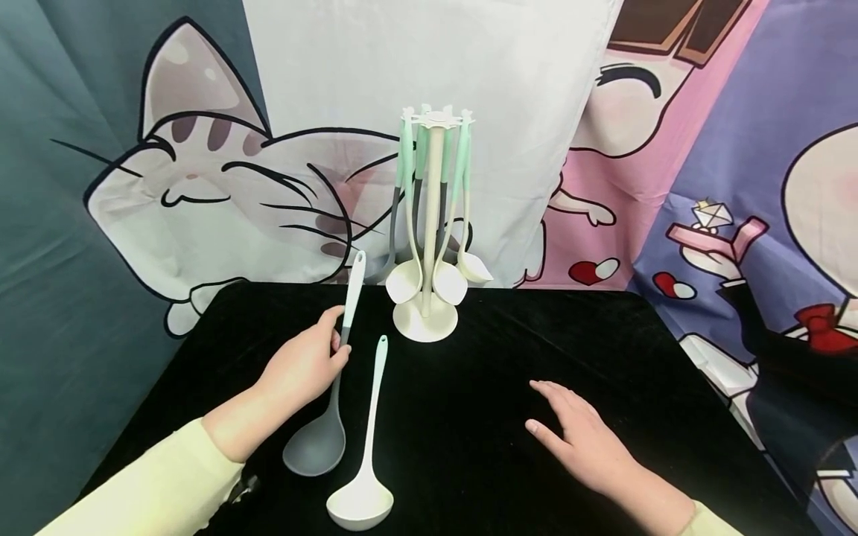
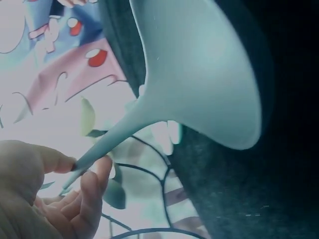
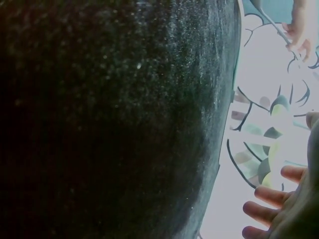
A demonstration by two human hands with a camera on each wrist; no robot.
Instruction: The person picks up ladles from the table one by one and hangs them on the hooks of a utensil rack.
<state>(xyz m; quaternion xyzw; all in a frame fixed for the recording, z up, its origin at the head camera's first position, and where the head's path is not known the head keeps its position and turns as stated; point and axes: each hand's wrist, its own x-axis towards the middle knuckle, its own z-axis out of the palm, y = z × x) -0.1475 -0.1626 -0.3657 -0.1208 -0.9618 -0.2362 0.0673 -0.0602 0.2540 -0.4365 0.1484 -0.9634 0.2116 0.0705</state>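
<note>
My left hand [image 1: 304,366] pinches a grey ladle [image 1: 316,445] between thumb and fingers, around where its pale mint handle meets the grey shaft. The handle points away from me and the bowl hangs toward me. In the left wrist view the ladle's bowl [image 2: 199,69] looms large, and the thumb and fingertips of the left hand [image 2: 55,186] press on its shaft. Just right of it a white ladle [image 1: 360,500] with a mint handle lies on the black cloth. Over the right side of the table, my right hand [image 1: 586,439] has its fingers extended and holds nothing.
A cream utensil stand [image 1: 425,327] with a round base is at the table's back middle. Several white and grey utensils [image 1: 450,283] with mint handles hang from its top. A printed curtain [image 1: 322,59] rises behind the black-covered table [image 1: 482,417].
</note>
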